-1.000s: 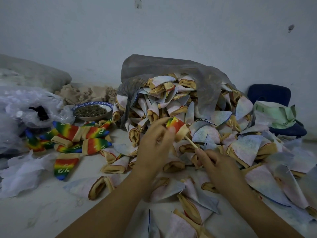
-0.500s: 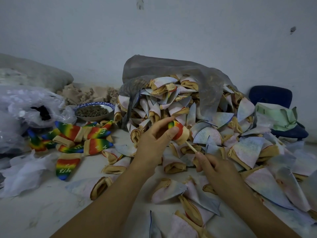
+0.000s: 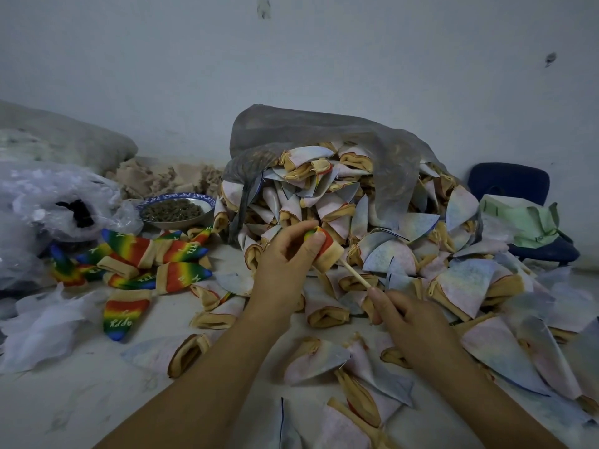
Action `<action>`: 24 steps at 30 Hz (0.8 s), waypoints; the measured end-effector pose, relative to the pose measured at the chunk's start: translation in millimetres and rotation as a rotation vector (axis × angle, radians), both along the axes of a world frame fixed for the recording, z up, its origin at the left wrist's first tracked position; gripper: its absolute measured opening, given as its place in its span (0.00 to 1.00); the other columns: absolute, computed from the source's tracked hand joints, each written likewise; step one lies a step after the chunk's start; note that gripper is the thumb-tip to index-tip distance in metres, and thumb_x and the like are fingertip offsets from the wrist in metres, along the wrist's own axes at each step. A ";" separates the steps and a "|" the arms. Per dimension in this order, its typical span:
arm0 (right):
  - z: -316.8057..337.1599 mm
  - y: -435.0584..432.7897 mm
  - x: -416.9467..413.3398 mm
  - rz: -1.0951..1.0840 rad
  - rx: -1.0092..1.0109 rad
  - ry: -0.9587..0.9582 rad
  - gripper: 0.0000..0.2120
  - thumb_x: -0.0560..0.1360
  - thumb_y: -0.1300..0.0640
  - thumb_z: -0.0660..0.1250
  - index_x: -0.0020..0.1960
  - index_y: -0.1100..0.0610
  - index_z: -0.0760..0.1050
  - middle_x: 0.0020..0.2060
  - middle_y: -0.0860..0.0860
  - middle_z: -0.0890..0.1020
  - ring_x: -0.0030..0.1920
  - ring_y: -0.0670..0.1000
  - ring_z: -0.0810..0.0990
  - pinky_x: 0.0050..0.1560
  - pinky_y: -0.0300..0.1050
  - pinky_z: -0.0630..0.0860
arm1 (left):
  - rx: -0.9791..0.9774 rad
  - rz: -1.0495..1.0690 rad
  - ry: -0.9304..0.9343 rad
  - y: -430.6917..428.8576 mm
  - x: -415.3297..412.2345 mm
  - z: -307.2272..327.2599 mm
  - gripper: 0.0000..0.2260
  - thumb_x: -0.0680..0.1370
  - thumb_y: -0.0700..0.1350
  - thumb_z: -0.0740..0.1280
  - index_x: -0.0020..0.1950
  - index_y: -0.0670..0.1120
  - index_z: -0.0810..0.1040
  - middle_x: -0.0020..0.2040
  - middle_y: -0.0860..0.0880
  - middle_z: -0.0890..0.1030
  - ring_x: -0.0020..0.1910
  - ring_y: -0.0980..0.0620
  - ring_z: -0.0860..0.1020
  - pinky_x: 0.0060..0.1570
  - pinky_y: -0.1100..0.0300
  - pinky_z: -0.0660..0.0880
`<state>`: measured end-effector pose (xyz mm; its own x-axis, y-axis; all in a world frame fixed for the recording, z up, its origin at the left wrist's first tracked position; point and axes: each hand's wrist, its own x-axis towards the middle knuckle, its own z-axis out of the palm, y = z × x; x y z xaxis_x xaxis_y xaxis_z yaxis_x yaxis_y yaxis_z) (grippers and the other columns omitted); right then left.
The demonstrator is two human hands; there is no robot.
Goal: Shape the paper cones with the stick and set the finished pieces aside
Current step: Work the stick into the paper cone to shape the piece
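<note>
Pale bare wall (image 3: pixel 291 59) stands behind a white floor (image 3: pixel 64 400) littered with paper cones. At the middle of it all, the person's left hand (image 3: pixel 285 270) is curled round a rainbow cone (image 3: pixel 324 246), thumb and fingers clamped on its coloured end, its tan mouth facing down to the right. A thin stick (image 3: pixel 355 275) runs into that mouth, and the right hand (image 3: pixel 408 322) pinches the stick's other end between thumb and fingertips, just below and right of the held cone. Straight beyond the grip a grey bag (image 3: pixel 324 131) sags open, stuffed with pale cones (image 3: pixel 327 205) with tan rims, which spill out of it. More of these (image 3: pixel 460 280) lie to the right of the grip and under both forearms. Left of the grip lies a cluster of rainbow pieces (image 3: pixel 146 254), flat on the floor. Behind those sits a blue-rimmed bowl (image 3: pixel 194 196) filled with small dark bits (image 3: pixel 175 210); I cannot tell what they are. Further left, a clear plastic bag (image 3: pixel 39 189) holds something black (image 3: pixel 77 212). Far right of the grip, a blue chair (image 3: pixel 509 186) carries crumpled green sheets (image 3: pixel 525 222).
</note>
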<state>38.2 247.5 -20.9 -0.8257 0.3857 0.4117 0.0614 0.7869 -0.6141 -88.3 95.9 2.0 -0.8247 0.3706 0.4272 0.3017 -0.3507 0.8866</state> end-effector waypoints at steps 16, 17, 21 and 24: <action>-10.7 -6.1 -3.6 0.042 0.025 0.040 0.20 0.72 0.36 0.54 0.31 0.47 0.72 0.28 0.46 0.79 0.28 0.42 0.76 0.28 0.32 0.70 | 0.208 -0.291 -0.350 4.9 9.6 3.1 0.07 0.83 0.41 0.59 0.56 0.41 0.75 0.46 0.44 0.85 0.47 0.50 0.84 0.46 0.61 0.79; -10.8 -6.2 -3.7 0.042 0.022 0.044 0.20 0.73 0.37 0.55 0.31 0.47 0.73 0.28 0.47 0.79 0.28 0.42 0.76 0.28 0.32 0.70 | 0.216 -0.303 -0.350 5.4 10.9 3.4 0.08 0.83 0.42 0.59 0.58 0.42 0.75 0.45 0.45 0.85 0.47 0.50 0.84 0.46 0.60 0.79; -10.6 -6.3 -4.2 0.032 0.041 0.024 0.18 0.77 0.44 0.59 0.30 0.45 0.71 0.30 0.39 0.78 0.30 0.42 0.76 0.30 0.31 0.69 | 0.260 -0.370 -0.373 6.1 16.5 4.8 0.13 0.77 0.51 0.62 0.54 0.42 0.76 0.41 0.48 0.82 0.52 0.47 0.83 0.49 0.59 0.80; -9.6 -9.0 -4.1 0.042 0.037 0.032 0.17 0.77 0.43 0.56 0.30 0.43 0.70 0.29 0.34 0.77 0.31 0.41 0.76 0.32 0.31 0.69 | 0.267 -0.418 -0.383 8.4 19.3 3.3 0.14 0.79 0.53 0.60 0.44 0.44 0.78 0.39 0.48 0.81 0.53 0.47 0.83 0.51 0.59 0.79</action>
